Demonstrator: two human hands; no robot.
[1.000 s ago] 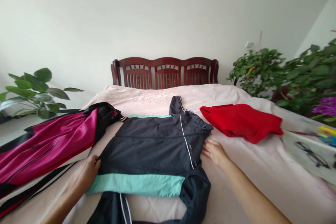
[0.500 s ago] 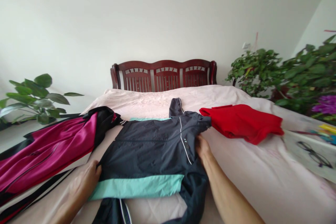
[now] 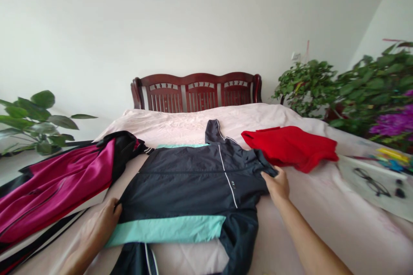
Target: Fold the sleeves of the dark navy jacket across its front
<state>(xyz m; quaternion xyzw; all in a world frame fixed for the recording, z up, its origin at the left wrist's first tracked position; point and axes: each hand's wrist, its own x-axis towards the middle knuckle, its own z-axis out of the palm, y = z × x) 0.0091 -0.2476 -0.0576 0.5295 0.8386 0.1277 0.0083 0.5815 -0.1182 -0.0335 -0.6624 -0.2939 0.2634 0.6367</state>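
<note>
evidently light, limp and slippery, the navy jacket (image 3: 190,184) is pinched at its side edges by the closed left hand (image 3: 106,221) and right hand (image 3: 277,184).

We note a magenta and black jacket (image 3: 61,184) spread on the left of the bed (image 3: 322,215), part of it trailing off the edge. A folded red garment (image 3: 290,148) lies right of centre. A dark wooden headboard (image 3: 196,91) stands against the white wall. Leafy plants flank the bed: one at left (image 3: 35,122), several at right (image 3: 355,90). Spectacles (image 3: 371,182) rest on a pale sheet at far right.
</note>
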